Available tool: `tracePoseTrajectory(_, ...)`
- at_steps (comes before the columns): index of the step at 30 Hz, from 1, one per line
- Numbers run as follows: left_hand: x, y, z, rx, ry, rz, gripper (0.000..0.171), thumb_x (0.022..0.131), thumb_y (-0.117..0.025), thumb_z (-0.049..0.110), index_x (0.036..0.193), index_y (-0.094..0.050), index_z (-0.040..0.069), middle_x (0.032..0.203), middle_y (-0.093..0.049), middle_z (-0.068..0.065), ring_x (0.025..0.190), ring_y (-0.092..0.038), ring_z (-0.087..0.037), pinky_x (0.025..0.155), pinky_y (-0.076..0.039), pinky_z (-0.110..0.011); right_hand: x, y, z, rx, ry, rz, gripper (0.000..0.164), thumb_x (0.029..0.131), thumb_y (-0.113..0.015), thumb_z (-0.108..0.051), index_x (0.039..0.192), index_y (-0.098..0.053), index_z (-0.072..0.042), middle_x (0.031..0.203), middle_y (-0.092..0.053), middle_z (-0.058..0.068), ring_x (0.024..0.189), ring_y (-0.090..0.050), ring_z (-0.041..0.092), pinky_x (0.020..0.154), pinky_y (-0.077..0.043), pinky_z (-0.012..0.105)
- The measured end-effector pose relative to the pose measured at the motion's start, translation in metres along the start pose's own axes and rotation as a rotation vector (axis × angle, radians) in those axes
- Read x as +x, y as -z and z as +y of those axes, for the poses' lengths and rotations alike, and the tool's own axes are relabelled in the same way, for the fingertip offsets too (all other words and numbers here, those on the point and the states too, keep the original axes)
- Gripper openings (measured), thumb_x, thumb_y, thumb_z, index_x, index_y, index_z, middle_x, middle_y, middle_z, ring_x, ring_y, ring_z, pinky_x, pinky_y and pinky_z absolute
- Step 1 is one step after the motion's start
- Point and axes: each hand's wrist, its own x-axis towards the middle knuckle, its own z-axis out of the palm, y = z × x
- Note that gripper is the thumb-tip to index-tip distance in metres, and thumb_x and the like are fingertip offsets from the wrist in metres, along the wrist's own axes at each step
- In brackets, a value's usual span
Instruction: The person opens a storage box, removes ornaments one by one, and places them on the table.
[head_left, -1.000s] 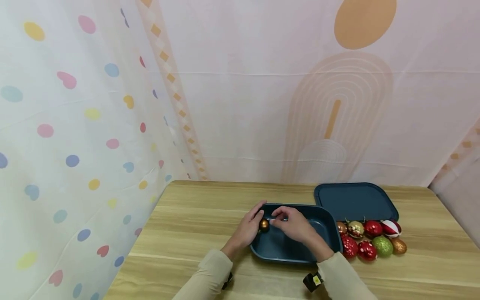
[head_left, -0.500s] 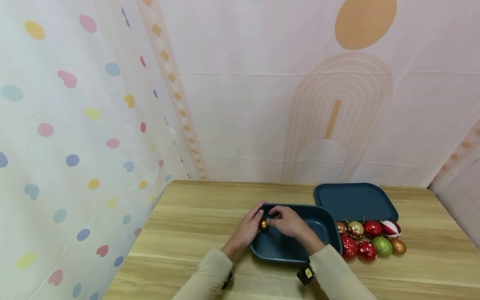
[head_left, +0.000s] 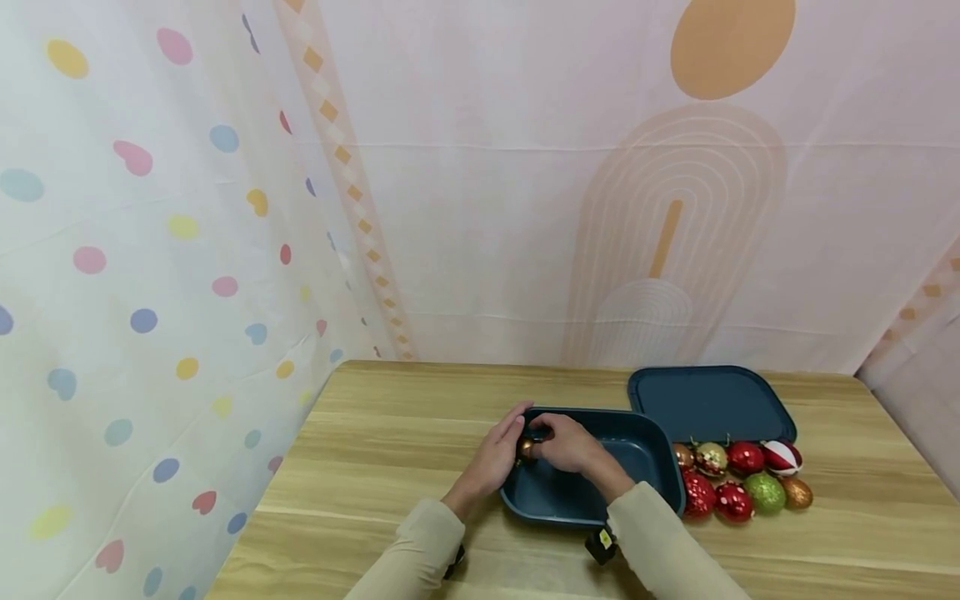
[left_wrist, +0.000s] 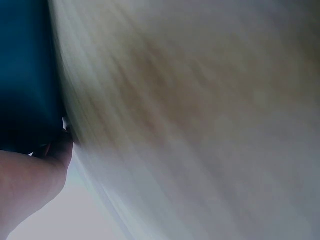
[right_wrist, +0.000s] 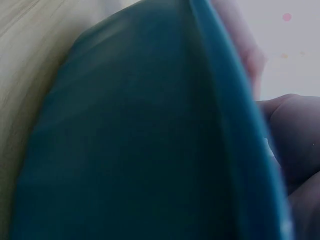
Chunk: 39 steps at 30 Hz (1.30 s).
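A small shiny bronze Christmas bauble point(head_left: 526, 450) lies at the left end of a dark blue rectangular box point(head_left: 600, 496). My left hand point(head_left: 491, 457) grips the box's left wall, with its thumb over the inner side, right beside the bauble. In the left wrist view, part of this hand point(left_wrist: 37, 175) shows against the box's side. My right hand point(head_left: 566, 443) reaches inside the box, its curled thumb and fingers around the bauble's right side and covering part of it. The box wall fills most of the right wrist view, with fingers point(right_wrist: 297, 135) beyond its rim.
Right of the box, several Christmas baubles in red, gold, green and bronze, such as a green one point(head_left: 765, 492), lie in two rows. A dark blue lid point(head_left: 712, 404) lies behind them. A patterned curtain point(head_left: 487, 208) hangs behind the wooden table point(head_left: 360, 467).
My right hand has moved left, from just beside the bronze bauble onto it, and now covers more of it. The left hand and the box have stayed in place.
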Motion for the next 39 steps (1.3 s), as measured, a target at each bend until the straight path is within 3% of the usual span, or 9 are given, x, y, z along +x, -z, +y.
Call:
tracePoseTrajectory(8, 0.001, -0.001, 0.000, 0.012, 0.001, 0.009, 0.052, 0.110, -0.023, 0.042, 0.154, -0.038, 0.020, 0.160, -0.032, -0.004, 0.150, -0.023, -0.026, 0.121, -0.016, -0.054, 0.003, -0.002, 0.001, 0.012, 0.027, -0.036, 0.041, 0.087, -0.074, -0.015, 0.126, -0.064, -0.005, 0.116, -0.067, 0.011, 0.095, -0.061, 0.022, 0.090, -0.051, 0.045)
tracePoseTrajectory(21, 0.001, -0.003, -0.001, 0.005, 0.007, 0.010, 0.050, 0.110, -0.024, 0.038, 0.154, -0.038, 0.019, 0.160, -0.032, -0.004, 0.150, -0.022, -0.027, 0.121, -0.015, -0.055, 0.007, -0.008, 0.006, -0.001, 0.030, -0.036, 0.022, 0.086, -0.073, -0.012, 0.107, -0.071, -0.006, 0.097, -0.069, 0.005, 0.083, -0.060, 0.017, 0.078, -0.052, 0.038)
tracePoseTrajectory(39, 0.002, -0.004, -0.003, 0.005, -0.002, 0.027, 0.049, 0.110, -0.028, 0.038, 0.153, -0.039, 0.019, 0.160, -0.033, -0.002, 0.149, -0.025, -0.026, 0.121, -0.017, -0.054, -0.008, 0.007, 0.007, 0.018, 0.071, -0.006, 0.017, 0.089, -0.073, -0.016, 0.104, -0.071, -0.009, 0.091, -0.065, 0.002, 0.080, -0.058, 0.016, 0.069, -0.050, 0.033)
